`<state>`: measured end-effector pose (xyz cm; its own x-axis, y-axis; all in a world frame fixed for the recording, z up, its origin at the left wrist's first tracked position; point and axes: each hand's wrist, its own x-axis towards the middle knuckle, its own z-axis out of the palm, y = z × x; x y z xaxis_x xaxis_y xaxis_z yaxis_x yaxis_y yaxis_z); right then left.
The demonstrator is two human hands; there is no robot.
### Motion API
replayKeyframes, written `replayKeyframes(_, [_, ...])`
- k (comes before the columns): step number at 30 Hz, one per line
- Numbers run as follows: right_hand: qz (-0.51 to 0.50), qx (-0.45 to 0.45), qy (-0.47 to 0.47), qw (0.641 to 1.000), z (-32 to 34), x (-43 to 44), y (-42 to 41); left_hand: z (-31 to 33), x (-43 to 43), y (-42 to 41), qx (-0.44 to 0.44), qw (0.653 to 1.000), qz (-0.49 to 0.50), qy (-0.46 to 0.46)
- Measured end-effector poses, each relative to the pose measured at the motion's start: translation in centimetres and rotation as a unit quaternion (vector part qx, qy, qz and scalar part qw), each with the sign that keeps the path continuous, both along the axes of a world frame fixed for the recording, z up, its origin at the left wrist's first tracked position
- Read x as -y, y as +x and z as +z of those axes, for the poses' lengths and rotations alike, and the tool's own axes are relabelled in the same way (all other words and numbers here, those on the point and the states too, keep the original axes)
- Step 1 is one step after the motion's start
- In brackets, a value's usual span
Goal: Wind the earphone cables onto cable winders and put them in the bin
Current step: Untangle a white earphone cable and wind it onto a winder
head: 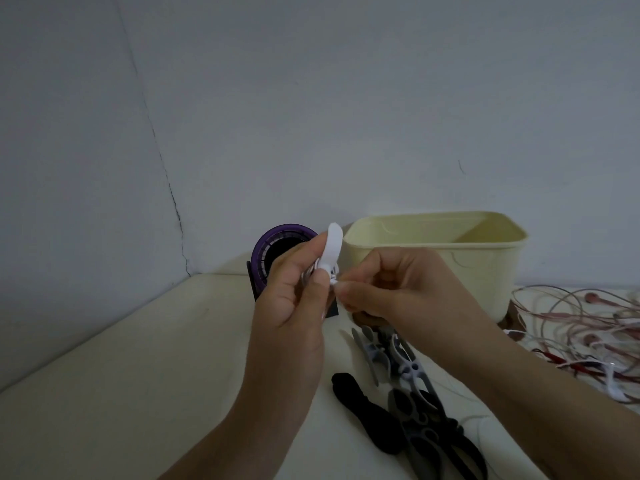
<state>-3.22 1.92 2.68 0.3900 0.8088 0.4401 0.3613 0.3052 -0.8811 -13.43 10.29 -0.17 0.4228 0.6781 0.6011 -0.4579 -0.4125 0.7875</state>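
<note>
My left hand (294,292) grips a white cable winder (331,249) upright above the table, with pale earphone cable wound round its middle. My right hand (391,289) pinches the end of that cable against the winder's lower part. Behind the hands stands the cream bin (485,258), open at the top; its inside is only partly visible. A tangle of pink, red and white earphone cables (581,327) lies on the table at the right. Several grey, white and black winders (408,386) lie in a row below my right hand.
A purple and black round object (273,251) stands behind my left hand, near the wall corner. The pale table (121,375) runs to the left, with the wall close behind.
</note>
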Motion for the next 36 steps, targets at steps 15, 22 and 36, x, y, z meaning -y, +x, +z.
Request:
replayKeyframes(15, [-0.113,0.162,0.052,0.979,-0.2,0.1,-1.4,-0.3,0.2,-0.2,0.022,0.999,0.018,0.032])
replayKeyframes(22, [-0.031,0.005,-0.004,1.0,0.3,0.2,-1.3,-0.1,0.3,-0.3,0.031,0.998,0.028,0.044])
replayKeyframes(36, [0.065,-0.12,-0.019,0.99,-0.1,-0.3,0.1,0.0,-0.5,-0.4,-0.033,0.997,-0.035,0.064])
